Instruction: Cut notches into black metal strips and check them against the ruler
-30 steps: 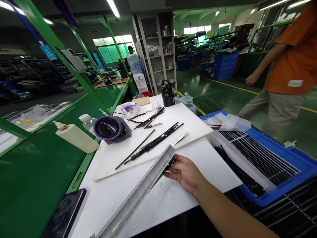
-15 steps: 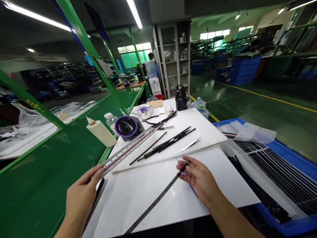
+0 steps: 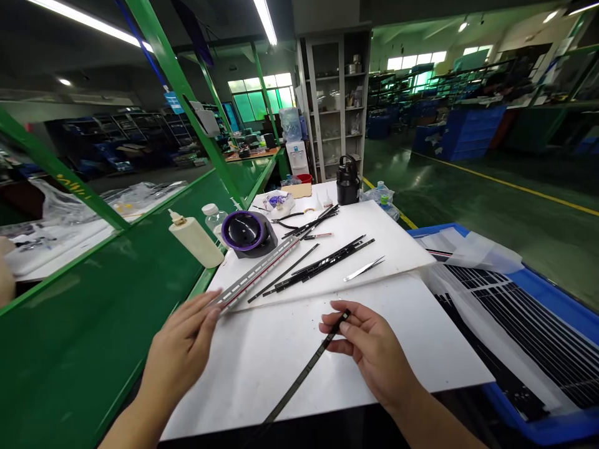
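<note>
My left hand has its thumb and fingers closed about the near end of a long grey slotted strip with a red line along it. The strip's far end reaches past a purple-rimmed black round device. In my right hand, a thin dark flexible strip is pinched near its upper end; its lower end hangs towards the table's front edge. Between and beyond the hands, several black strips lie on a white foam board, beside tweezers.
A cream squeeze bottle and a clear bottle stand at the left by the green partition. Pliers and a black flask are at the back. A blue crate of black strips sits at right.
My left hand has shifted right and forward along with the near end of the slotted strip. A dark object beneath that hand no longer shows. My right hand has moved slightly left with its strip.
</note>
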Demonstrator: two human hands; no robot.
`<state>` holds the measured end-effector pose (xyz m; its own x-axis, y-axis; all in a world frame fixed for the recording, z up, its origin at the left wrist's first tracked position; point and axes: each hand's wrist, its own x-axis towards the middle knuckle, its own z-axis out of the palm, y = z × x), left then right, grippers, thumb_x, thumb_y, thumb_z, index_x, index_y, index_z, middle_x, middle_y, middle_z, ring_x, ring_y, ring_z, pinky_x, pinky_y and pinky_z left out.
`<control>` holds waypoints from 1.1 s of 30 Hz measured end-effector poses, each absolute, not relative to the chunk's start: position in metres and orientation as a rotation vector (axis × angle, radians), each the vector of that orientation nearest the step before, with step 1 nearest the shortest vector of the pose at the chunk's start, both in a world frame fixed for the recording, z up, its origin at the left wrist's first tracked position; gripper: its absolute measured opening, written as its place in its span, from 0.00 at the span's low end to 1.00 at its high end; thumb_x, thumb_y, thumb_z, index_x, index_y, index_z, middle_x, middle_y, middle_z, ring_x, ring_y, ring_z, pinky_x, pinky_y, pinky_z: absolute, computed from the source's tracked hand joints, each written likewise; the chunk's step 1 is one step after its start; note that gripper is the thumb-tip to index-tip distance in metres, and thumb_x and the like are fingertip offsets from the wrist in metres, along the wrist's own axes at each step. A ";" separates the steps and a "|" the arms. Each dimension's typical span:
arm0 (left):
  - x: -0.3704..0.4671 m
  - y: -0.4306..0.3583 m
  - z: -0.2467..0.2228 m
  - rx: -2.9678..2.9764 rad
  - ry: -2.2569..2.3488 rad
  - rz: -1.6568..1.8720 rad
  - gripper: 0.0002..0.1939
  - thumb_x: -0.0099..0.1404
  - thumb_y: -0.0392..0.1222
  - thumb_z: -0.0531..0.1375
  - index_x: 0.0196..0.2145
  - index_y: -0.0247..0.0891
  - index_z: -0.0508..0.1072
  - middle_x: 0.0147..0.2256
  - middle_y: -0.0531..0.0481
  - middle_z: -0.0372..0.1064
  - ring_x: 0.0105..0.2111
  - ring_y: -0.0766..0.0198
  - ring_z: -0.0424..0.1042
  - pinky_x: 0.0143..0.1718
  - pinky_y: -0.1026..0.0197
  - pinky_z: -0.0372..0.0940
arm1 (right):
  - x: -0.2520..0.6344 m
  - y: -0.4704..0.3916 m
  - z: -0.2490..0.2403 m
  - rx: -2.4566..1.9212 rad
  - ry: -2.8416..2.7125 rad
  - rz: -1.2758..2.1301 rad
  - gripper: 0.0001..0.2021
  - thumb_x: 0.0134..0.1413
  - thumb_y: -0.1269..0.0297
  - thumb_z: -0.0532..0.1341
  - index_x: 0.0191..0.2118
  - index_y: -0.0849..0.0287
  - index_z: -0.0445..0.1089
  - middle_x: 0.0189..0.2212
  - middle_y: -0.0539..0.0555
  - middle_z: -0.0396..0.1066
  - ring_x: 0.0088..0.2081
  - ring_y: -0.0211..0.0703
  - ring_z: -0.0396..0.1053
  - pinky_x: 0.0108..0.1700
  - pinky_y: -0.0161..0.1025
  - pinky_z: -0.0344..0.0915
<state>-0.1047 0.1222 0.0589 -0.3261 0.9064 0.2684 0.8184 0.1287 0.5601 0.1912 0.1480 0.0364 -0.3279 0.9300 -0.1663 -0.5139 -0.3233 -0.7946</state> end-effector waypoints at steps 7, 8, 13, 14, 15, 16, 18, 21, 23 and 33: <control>0.003 0.070 0.067 0.998 1.178 0.522 0.26 0.68 0.59 0.45 0.51 0.39 0.68 0.29 0.46 0.74 0.20 0.65 0.70 0.22 0.65 0.63 | 0.172 0.127 0.036 -0.752 -1.026 1.813 0.12 0.56 0.64 0.61 0.46 0.57 0.72 0.39 0.56 0.76 0.43 0.49 0.73 0.43 0.47 0.70; 0.011 0.066 0.061 0.935 1.156 0.582 0.26 0.68 0.59 0.45 0.47 0.38 0.69 0.23 0.50 0.70 0.15 0.69 0.63 0.16 0.68 0.55 | 0.172 0.124 0.035 -0.783 -1.117 1.762 0.12 0.58 0.66 0.60 0.47 0.56 0.71 0.40 0.55 0.76 0.44 0.48 0.72 0.46 0.48 0.69; 0.018 0.053 0.046 0.586 1.090 0.798 0.20 0.67 0.56 0.49 0.36 0.37 0.72 0.18 0.58 0.55 0.11 0.79 0.42 0.12 0.72 0.37 | 0.175 0.117 0.034 -0.863 -1.409 1.680 0.15 0.59 0.69 0.57 0.51 0.52 0.70 0.44 0.52 0.75 0.41 0.44 0.72 0.48 0.45 0.67; 0.017 0.053 0.047 0.532 1.056 0.794 0.20 0.67 0.56 0.50 0.36 0.37 0.72 0.19 0.58 0.56 0.11 0.79 0.42 0.11 0.72 0.37 | 0.173 0.116 0.035 -0.854 -1.414 1.709 0.15 0.60 0.69 0.57 0.51 0.52 0.70 0.45 0.52 0.74 0.37 0.42 0.73 0.45 0.44 0.68; 0.015 0.054 0.048 0.489 1.018 0.780 0.20 0.67 0.57 0.51 0.35 0.38 0.72 0.19 0.58 0.57 0.10 0.79 0.43 0.11 0.72 0.37 | 0.172 0.115 0.035 -0.840 -1.415 1.735 0.15 0.60 0.69 0.56 0.52 0.52 0.70 0.44 0.52 0.74 0.33 0.40 0.72 0.43 0.44 0.69; 0.013 0.055 0.049 0.446 0.984 0.769 0.20 0.66 0.57 0.52 0.35 0.38 0.72 0.19 0.58 0.57 0.10 0.80 0.44 0.10 0.73 0.38 | 0.170 0.114 0.035 -0.822 -1.419 1.756 0.16 0.60 0.68 0.56 0.52 0.52 0.70 0.44 0.52 0.75 0.30 0.38 0.71 0.41 0.43 0.70; 0.010 0.057 0.050 0.369 0.915 0.765 0.18 0.64 0.58 0.55 0.35 0.39 0.71 0.20 0.60 0.56 0.10 0.81 0.43 0.10 0.74 0.38 | 0.168 0.114 0.035 -0.793 -1.448 1.759 0.16 0.61 0.67 0.55 0.54 0.52 0.69 0.44 0.52 0.75 0.33 0.40 0.72 0.44 0.44 0.69; 0.004 0.057 0.049 0.286 0.771 0.797 0.14 0.64 0.54 0.57 0.35 0.41 0.71 0.19 0.61 0.53 0.10 0.82 0.42 0.09 0.75 0.40 | 0.178 0.120 0.034 -0.851 -1.487 1.580 0.17 0.63 0.62 0.55 0.57 0.50 0.66 0.50 0.54 0.71 0.47 0.46 0.69 0.51 0.45 0.65; -0.001 0.054 0.047 0.239 0.656 0.827 0.12 0.65 0.51 0.57 0.32 0.40 0.70 0.19 0.61 0.51 0.10 0.82 0.42 0.10 0.76 0.42 | 0.193 0.131 0.031 -0.973 -1.569 1.277 0.17 0.64 0.60 0.54 0.56 0.52 0.65 0.49 0.55 0.70 0.49 0.48 0.66 0.50 0.45 0.65; -0.008 0.050 0.044 0.207 0.556 0.874 0.13 0.66 0.52 0.56 0.35 0.40 0.71 0.18 0.61 0.47 0.12 0.81 0.42 0.11 0.77 0.45 | 0.227 0.161 -0.017 -1.654 -2.211 0.604 0.24 0.59 0.58 0.55 0.58 0.63 0.60 0.45 0.64 0.68 0.45 0.60 0.66 0.44 0.52 0.63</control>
<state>-0.0085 0.0504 0.0442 0.5113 0.7727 -0.3763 -0.6680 0.6328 0.3917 0.2266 0.1610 -0.0171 -0.2825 0.9593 -0.0017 0.8267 0.2426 -0.5077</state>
